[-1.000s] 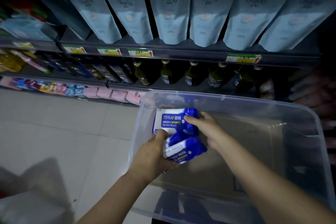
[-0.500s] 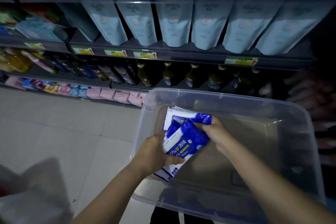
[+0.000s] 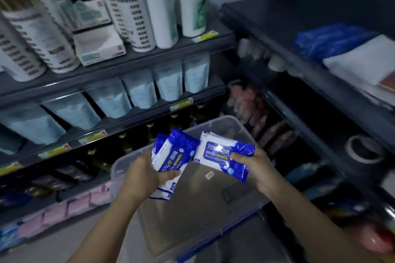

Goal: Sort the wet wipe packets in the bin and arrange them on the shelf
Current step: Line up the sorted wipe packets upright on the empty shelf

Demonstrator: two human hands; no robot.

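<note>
My left hand (image 3: 142, 175) grips a small stack of blue-and-white alcohol wipe packets (image 3: 173, 156), standing on end above the clear plastic bin (image 3: 119, 163). My right hand (image 3: 254, 164) holds another blue-and-white wipe packet (image 3: 222, 153) flat, label up, over the bin's right side. The two bundles are a little apart. The bin's floor shows only a small white scrap (image 3: 209, 175). A dark shelf (image 3: 320, 66) rises to the right.
The left shelving holds tall white bottles (image 3: 162, 6), pale blue pouches (image 3: 139, 89), dark glass bottles and pink packs (image 3: 79, 205) at the bottom. On the right shelf lie a blue bag (image 3: 329, 40), white cloth and a tape roll (image 3: 363, 149). Pink items fill the corner.
Both hands have lifted the packets out of the bin and parted, one bundle in each. The view has swung up and right, showing the upper shelves and the right-hand shelf.
</note>
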